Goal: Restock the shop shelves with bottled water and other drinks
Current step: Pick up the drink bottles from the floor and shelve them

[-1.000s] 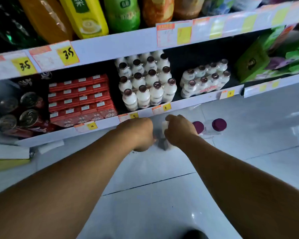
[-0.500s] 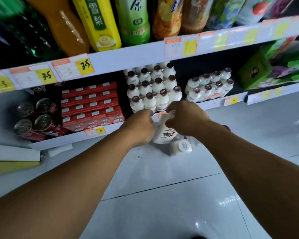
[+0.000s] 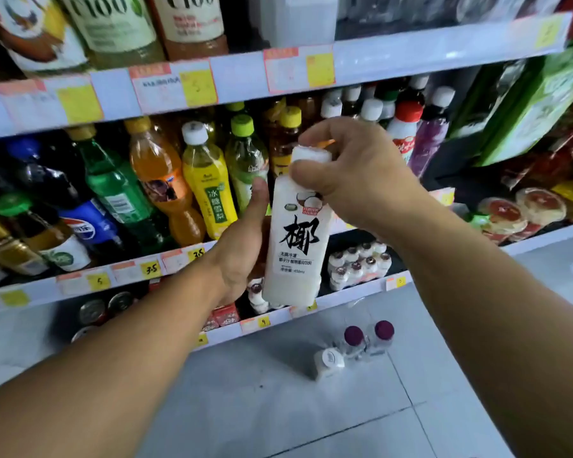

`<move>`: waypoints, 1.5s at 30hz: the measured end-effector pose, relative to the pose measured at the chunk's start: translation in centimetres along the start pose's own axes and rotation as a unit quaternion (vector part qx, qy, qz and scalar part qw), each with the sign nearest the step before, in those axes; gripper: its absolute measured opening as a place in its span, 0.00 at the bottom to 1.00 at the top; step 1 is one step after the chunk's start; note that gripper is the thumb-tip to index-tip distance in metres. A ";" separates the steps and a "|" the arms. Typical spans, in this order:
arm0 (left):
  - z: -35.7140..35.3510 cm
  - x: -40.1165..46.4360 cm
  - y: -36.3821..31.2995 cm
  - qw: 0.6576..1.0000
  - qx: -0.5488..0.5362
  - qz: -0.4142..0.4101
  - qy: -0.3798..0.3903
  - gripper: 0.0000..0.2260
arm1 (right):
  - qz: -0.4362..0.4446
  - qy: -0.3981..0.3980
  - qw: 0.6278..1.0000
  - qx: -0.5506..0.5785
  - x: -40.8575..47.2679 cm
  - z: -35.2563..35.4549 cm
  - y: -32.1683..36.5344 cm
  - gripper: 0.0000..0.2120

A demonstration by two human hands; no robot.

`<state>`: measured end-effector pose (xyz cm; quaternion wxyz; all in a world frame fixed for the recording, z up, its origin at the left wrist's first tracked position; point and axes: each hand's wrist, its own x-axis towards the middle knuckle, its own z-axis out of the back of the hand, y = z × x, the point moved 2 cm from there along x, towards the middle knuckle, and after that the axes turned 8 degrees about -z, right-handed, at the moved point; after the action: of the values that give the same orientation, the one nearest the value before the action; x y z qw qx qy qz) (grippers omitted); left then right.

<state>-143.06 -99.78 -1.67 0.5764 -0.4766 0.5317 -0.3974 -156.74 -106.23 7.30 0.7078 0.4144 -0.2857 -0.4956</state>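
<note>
- Coconut bottle (image 3: 293, 239) is up in front of the middle shelf (image 3: 179, 259), upright, label toward me, held in the air by both my hands
- Left hand (image 3: 242, 249) wraps the lower body from behind, thumb up the left side; right hand (image 3: 354, 180) pinches the white cap (image 3: 311, 155) and shoulder from above, so both are clamped on the same bottle
- Risk 1: middle shelf looks packed. Yellow tea (image 3: 209, 190), orange soda (image 3: 161, 180) and green bottle (image 3: 113, 186) stand shoulder to shoulder, no obvious gap. Pushing in blind could tip a front-row bottle off the edge
- Risk 2: right hand grips mostly the cap. If I let go with the left first, the load hangs off a smooth cap and could slip or swing into the shelf lip
- Risk 3: square body looks wider than the round bottles, so it may jam between neighbours and lean
- Risk 4: loose stock on the floor (image 3: 278, 408) right under my hands, a white-capped bottle (image 3: 328, 360) and two purple-capped ones (image 3: 368, 337). A drop lands on them, and a step forward could kick them
- Risk 5: price tags (image 3: 149, 267) sit on the rail; sliding the base across could knock one loose
- My call: keep the left under the base until it is seated, pick the slot first, can't tell from here whether one is free behind the right hand
</note>
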 end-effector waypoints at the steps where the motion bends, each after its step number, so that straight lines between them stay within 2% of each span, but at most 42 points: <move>1: -0.3 -0.5 -1.3 1.000 -0.005 -0.001 0.016 0.41 | -0.003 -0.017 0.999 0.051 -0.1 0.6 0.9 0.13; 3: -1.1 -1.4 -3.7 0.999 -0.014 -0.021 0.043 0.40 | -0.002 -0.038 0.990 0.134 -0.1 1.3 2.3 0.12; 7: -2.3 -3.5 -7.9 0.992 -0.042 -0.096 0.067 0.28 | 0.003 -0.048 0.970 0.240 -0.1 2.0 4.5 0.14; 9: -1.7 -4.4 -9.1 0.992 -0.028 -0.113 0.054 0.24 | 0.005 -0.025 0.962 0.271 0.0 1.8 5.6 0.17; 13: 1.0 -6.0 -11.3 0.988 -0.002 -0.151 -0.005 0.23 | 0.036 0.012 0.949 0.312 0.2 0.0 8.4 0.19; 15: 2.2 -6.9 -12.3 0.986 -0.012 -0.166 -0.029 0.20 | 0.045 0.026 0.941 0.334 0.2 -1.1 10.0 0.21; 21: 4.8 -9.1 -14.8 0.975 -0.041 -0.202 -0.076 0.23 | 0.085 0.054 0.930 0.352 -0.3 -2.9 14.3 0.17; 23: 5.4 -9.8 -15.6 0.972 -0.042 -0.217 -0.083 0.23 | 0.098 0.078 0.925 0.359 -0.7 -3.2 15.6 0.11; 25: 5.9 -10.4 -16.3 0.967 -0.058 -0.234 -0.085 0.22 | 0.105 0.095 0.922 0.360 -1.0 -3.4 16.6 0.09; 31: 6.5 -11.4 -17.7 0.955 -0.095 -0.266 -0.087 0.16 | 0.135 0.087 0.935 0.316 -1.2 -3.8 18.2 0.13; 35: 5.7 -11.4 -18.8 0.954 -0.093 -0.274 -0.078 0.16 | 0.147 0.068 0.937 0.309 -1.4 -2.7 18.3 0.23; 40: 2.7 -9.8 -20.8 0.949 -0.085 -0.299 -0.041 0.21 | 0.178 0.004 0.946 0.271 -1.6 1.2 17.9 0.26; 42: 0.9 -8.9 -21.5 0.949 -0.087 -0.303 -0.019 0.21 | 0.168 -0.025 0.949 0.265 -1.6 3.2 17.2 0.30; 45: -2.1 -7.8 -22.5 0.947 -0.086 -0.308 0.012 0.20 | 0.157 -0.056 0.953 0.253 -1.8 6.4 15.9 0.29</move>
<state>-144.97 -97.71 22.11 0.3761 -0.6600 0.3983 -0.5141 -155.14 -103.89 24.32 0.6314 0.5017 -0.5025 -0.3115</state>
